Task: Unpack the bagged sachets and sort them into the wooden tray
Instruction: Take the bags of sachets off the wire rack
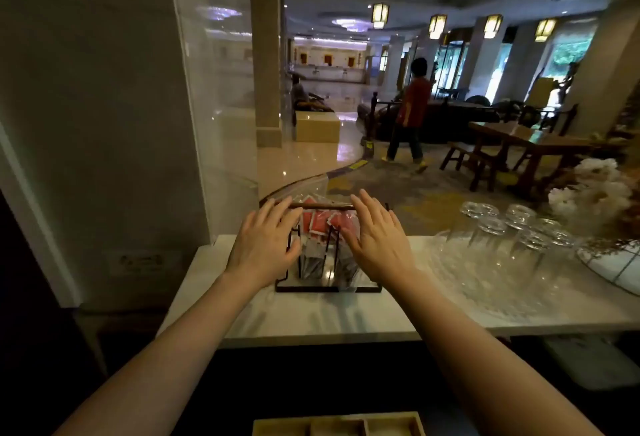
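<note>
While both hands (pixel 322 245) flank the caddy (pixel 327 262), straight-fingered, bagged sachets (pixel 320 222) sit inside.

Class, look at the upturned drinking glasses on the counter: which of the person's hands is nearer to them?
Right. The right hand rests on the sachet rack, just beside the glasses; the left hand is on the rack's far side.

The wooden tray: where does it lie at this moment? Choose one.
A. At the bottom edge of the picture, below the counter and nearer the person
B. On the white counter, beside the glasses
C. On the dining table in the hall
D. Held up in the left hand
A: the wooden tray shows at the bottom edge, nearer than the white counter, while both hands reach to the wire rack.
</note>
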{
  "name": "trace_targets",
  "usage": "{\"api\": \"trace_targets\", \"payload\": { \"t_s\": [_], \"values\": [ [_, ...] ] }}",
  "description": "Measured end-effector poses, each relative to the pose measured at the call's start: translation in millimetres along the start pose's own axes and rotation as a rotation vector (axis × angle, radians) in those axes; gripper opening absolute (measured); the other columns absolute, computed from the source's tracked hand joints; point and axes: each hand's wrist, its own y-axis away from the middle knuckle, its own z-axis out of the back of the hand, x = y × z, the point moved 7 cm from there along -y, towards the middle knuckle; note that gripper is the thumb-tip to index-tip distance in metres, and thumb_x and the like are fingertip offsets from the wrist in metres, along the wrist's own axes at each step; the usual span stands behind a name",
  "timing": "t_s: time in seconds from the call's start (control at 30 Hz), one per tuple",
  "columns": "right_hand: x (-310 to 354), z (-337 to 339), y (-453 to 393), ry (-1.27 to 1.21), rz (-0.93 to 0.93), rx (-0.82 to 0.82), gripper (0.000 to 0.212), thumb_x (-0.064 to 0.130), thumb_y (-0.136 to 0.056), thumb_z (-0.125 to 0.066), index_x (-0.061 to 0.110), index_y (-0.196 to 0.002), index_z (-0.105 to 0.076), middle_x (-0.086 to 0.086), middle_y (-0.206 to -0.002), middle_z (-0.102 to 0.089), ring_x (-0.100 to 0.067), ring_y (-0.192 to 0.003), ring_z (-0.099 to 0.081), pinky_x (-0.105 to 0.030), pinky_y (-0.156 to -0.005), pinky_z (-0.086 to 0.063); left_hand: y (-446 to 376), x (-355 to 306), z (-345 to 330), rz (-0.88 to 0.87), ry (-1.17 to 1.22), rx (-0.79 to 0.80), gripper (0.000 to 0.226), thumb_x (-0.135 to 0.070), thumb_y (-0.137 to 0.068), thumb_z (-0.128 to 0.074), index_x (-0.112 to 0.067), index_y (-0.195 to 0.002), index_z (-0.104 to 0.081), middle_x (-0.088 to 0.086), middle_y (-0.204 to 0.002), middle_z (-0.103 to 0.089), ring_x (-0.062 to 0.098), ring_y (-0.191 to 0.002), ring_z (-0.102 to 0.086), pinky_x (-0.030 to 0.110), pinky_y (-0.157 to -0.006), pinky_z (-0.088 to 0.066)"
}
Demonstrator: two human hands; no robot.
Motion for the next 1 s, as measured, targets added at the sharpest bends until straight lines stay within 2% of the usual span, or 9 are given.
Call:
{"api": "trace_targets", "payload": {
  "t_s": [0.23,0.37,0.57,0.67,0.77,0.83,0.9,0.93,1.0],
  "values": [
    [-28,-25,-22,0.067,0.069,0.071,0.053,0.052,-0.098,-0.024,0.032,-0.147,-0.022,0.007,-0.158,-0.022,-0.017,-0.146,-0.016,-0.044,-0.118,-0.011,-22,9,-37,0.112,0.019,0.059,0.057,-0.042,-0.092,-0.04,-0.025,-0.145,-0.028,0.002,-0.157,-0.023,0.023,-0.144,-0.019,0.044,-0.113,-0.024],
    [-37,-40,-29,0.075,0.109,0.104,0.052,0.049,-0.099,-0.025,0.032,-0.148,-0.022,0.006,-0.158,-0.024,-0.018,-0.147,-0.016,-0.044,-0.118,-0.012,-30,13,-45,0.151,-0.04,0.065,0.06,-0.046,-0.091,-0.038,-0.025,-0.146,-0.026,0.003,-0.157,-0.024,0.025,-0.145,-0.017,0.049,-0.113,-0.026],
    [-33,-31,-35,0.111,0.158,-0.042,0.047,0.047,-0.098,-0.029,0.027,-0.139,-0.039,0.001,-0.142,-0.05,-0.023,-0.133,-0.042,-0.047,-0.117,-0.017,-40,10,-41,0.141,-0.052,0.05,0.059,-0.044,-0.088,-0.043,-0.024,-0.143,-0.032,0.003,-0.145,-0.037,0.024,-0.135,-0.03,0.044,-0.108,-0.03],
    [-24,-27,-55,0.07,0.113,-0.043,0.05,0.05,-0.096,-0.033,0.024,-0.138,-0.039,-0.006,-0.131,-0.058,-0.028,-0.119,-0.053,-0.047,-0.112,-0.029,-46,11,-39,0.141,-0.046,0.102,0.06,-0.043,-0.09,-0.043,-0.025,-0.145,-0.029,0.003,-0.148,-0.033,0.024,-0.136,-0.027,0.043,-0.11,-0.029],
    [-13,-34,-81,-0.168,0.021,0.064,0.061,0.048,-0.094,-0.042,0.019,-0.145,-0.025,-0.013,-0.139,-0.047,-0.033,-0.115,-0.056,-0.045,-0.088,-0.046,-43,11,-41,0.136,-0.063,0.133,0.065,-0.044,-0.089,-0.044,-0.025,-0.148,-0.022,0.002,-0.15,-0.028,0.024,-0.14,-0.021,0.044,-0.113,-0.025],
    [-5,-44,-95,-0.28,-0.042,0.162,0.07,0.049,-0.092,-0.047,0.019,-0.148,-0.017,-0.013,-0.145,-0.042,-0.033,-0.118,-0.055,-0.047,-0.088,-0.048,-40,10,-43,0.143,-0.062,0.138,0.068,-0.045,-0.089,-0.045,-0.025,-0.148,-0.019,0.002,-0.151,-0.025,0.024,-0.141,-0.017,0.044,-0.114,-0.024],
    [-1,-52,-107,-0.322,-0.111,0.219,0.076,0.054,-0.089,-0.05,0.02,-0.147,-0.015,-0.011,-0.136,-0.054,-0.031,-0.114,-0.06,-0.048,-0.089,-0.051,-40,8,-43,0.147,-0.048,0.137,0.07,-0.045,-0.088,-0.046,-0.025,-0.149,-0.018,0.003,-0.152,-0.024,0.026,-0.142,-0.015,0.045,-0.115,-0.024],
    [0,-56,-111,-0.303,-0.131,0.237,0.074,0.056,-0.088,-0.05,0.019,-0.145,-0.02,-0.009,-0.128,-0.061,-0.029,-0.109,-0.063,-0.048,-0.087,-0.052,-39,8,-44,0.148,-0.042,0.138,0.07,-0.045,-0.088,-0.047,-0.025,-0.149,-0.018,0.004,-0.153,-0.023,0.026,-0.143,-0.014,0.045,-0.115,-0.023],
    [2,-63,-118,-0.245,-0.143,0.267,0.059,0.056,-0.087,-0.051,0.019,-0.132,-0.042,-0.006,-0.113,-0.068,-0.027,-0.1,-0.065,-0.047,-0.084,-0.053,-37,8,-46,0.159,-0.03,0.145,0.071,-0.044,-0.088,-0.047,-0.026,-0.149,-0.016,0.004,-0.154,-0.019,0.027,-0.145,-0.009,0.045,-0.116,-0.019]
  ]
}}
